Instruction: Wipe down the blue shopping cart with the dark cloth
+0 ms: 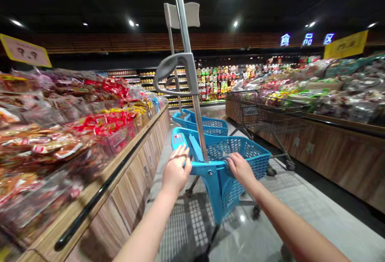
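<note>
A blue plastic shopping cart (240,151) stands in a shop aisle right in front of me, with a tall metal pole (192,93) rising from its handle bar. My left hand (176,169) is wrapped round the bar's left end. My right hand (240,168) grips the bar just right of the pole. A grey curved handle (168,69) is fixed to the pole above my hands. A second blue cart (207,123) with its own pole and a white flag (192,15) stands just ahead of mine.
A long wooden counter (120,189) piled with bagged snacks runs along the left. A wire trolley (264,117) is parked by another counter (339,153) on the right. Stocked shelves (216,81) close the aisle's far end. Tiled floor (300,198) lies between.
</note>
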{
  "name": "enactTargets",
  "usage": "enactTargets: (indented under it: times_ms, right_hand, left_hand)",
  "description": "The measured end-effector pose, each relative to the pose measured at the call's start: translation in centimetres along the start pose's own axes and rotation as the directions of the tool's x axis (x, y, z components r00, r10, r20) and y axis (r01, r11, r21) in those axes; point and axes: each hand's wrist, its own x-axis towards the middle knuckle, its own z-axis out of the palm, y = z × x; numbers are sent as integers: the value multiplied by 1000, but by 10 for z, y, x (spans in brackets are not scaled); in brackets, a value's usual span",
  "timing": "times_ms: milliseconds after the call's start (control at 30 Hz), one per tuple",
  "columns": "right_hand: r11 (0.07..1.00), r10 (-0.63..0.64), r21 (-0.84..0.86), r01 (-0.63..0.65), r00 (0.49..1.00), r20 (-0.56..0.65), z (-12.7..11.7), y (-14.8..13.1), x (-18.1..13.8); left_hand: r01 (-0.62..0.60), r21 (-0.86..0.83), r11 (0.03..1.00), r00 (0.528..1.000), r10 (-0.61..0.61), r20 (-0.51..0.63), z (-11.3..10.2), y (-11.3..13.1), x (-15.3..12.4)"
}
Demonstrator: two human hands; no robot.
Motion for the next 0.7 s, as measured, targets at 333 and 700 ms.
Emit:
enactTargets:
  times_ms: [333,700]
  right_hand:
    - [980,174,-86,-181,981,-86,-17,28,9]
    - [973,-146,159,166,981,-130,-16,-64,-11]
  left_hand:
    - [34,-44,998,998,-37,-59,20,33,4]
    - [13,-47,999,994,-18,-106,22,24,1]
